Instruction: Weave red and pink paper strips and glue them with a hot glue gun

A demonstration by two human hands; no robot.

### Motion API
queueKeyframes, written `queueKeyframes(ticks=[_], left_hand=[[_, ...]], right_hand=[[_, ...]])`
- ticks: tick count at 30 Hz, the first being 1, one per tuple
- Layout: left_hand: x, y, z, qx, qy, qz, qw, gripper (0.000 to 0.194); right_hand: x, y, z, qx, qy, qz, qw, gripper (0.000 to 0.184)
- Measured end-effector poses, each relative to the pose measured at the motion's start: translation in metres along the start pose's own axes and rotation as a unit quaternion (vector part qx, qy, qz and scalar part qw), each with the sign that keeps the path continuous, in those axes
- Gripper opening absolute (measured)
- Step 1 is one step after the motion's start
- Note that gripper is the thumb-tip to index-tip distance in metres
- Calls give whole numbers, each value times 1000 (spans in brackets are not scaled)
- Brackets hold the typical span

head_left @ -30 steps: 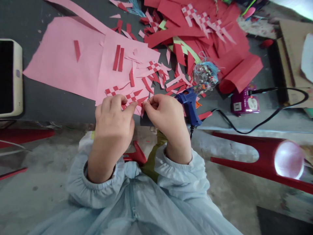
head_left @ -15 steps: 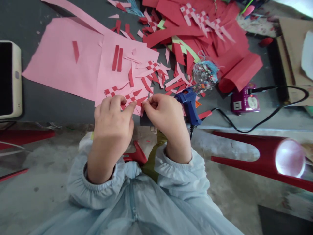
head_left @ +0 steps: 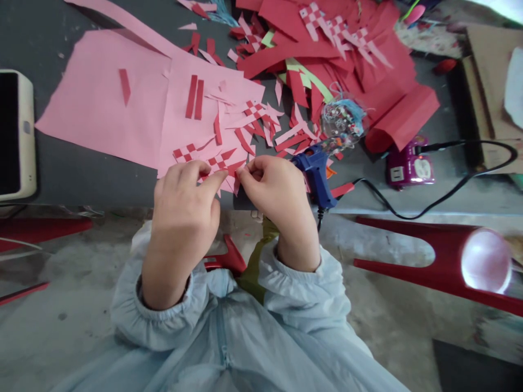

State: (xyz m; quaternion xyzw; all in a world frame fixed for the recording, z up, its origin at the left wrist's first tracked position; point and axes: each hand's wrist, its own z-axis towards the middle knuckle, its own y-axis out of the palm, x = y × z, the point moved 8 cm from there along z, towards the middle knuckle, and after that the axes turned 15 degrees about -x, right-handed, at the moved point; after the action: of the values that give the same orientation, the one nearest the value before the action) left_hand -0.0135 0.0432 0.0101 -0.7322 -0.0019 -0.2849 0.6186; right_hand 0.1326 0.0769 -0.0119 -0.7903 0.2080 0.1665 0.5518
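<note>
A red-and-pink woven paper piece point(head_left: 218, 163) lies at the near edge of the pink paper sheet point(head_left: 141, 103). Over its near side is my left hand point(head_left: 186, 201), fingers curled, thumb and fingertips against the weave. My right hand point(head_left: 272, 182) is closed in a pinch at the right end of a red strip point(head_left: 235, 167) of that piece. Fingers partly hide the piece. Another checkered weave point(head_left: 186, 153) sits just beyond my left fingers, and a third one point(head_left: 254, 110) is farther off. Two red paper strips point(head_left: 194, 97) lie side by side on the pink sheet.
A blue glue gun point(head_left: 316, 174) lies right of my right hand. Behind it are a clear bag of beads point(head_left: 343, 120) and stacked red paper point(head_left: 368, 81). A purple socket box point(head_left: 411, 166) with a black cable is farther right. At far left lies a phone point(head_left: 26, 136).
My left hand has shifted very slightly left and its thumb has tipped a little. The right hand keeps its pinch; the paper pieces look unchanged.
</note>
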Motion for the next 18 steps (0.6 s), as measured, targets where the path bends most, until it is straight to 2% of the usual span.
queueKeyframes(ticks=[6, 18], left_hand=[[-5, -1, 0, 24, -17, -21, 999, 44], [4, 2, 6, -7, -25, 48, 998, 43]], right_hand=[[-1, 0, 0, 1, -4, 1, 1000, 24], [-1, -1, 0, -3, 2, -5, 1000, 24]])
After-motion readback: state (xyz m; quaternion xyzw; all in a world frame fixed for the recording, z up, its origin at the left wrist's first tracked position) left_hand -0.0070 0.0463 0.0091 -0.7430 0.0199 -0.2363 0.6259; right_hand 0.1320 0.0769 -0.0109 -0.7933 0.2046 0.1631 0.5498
